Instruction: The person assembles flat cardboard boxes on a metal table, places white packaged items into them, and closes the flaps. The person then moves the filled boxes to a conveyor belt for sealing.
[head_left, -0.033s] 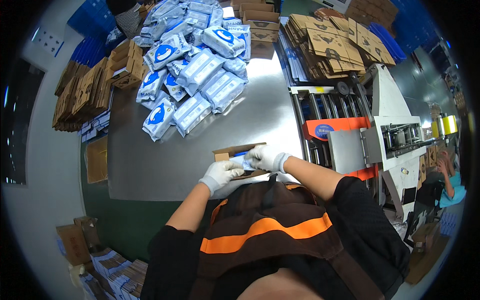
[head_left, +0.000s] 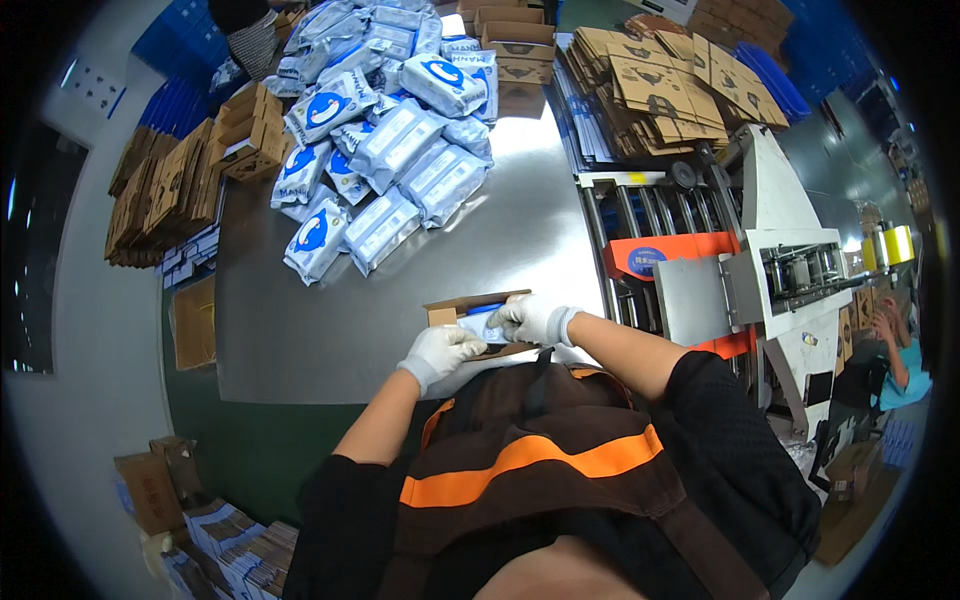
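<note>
Close to my body, at the table's near edge, stands a small open cardboard box (head_left: 440, 317). Inside it lies a white-and-blue soft pack (head_left: 478, 325), partly covered by my fingers. My left hand (head_left: 441, 355), in a white glove, is closed at the box's near left corner, fingertips beside the pack. My right hand (head_left: 532, 319), gloved too, reaches over the right end with bent fingers pinching the pack's edge. Farther off on the metal table rises a big heap of white-and-blue soft packs (head_left: 395, 143).
Open cartons (head_left: 515, 45) stand behind the heap, and more cartons (head_left: 250, 130) at the left edge. Flattened cardboard boxes (head_left: 660, 85) are stacked at the far right. A roller conveyor machine (head_left: 695, 245) borders the table's right side. Another person (head_left: 900, 370) is at far right.
More of the pack's white face shows inside the box between my hands. My right fingers have shifted slightly; both hands otherwise keep their places.
</note>
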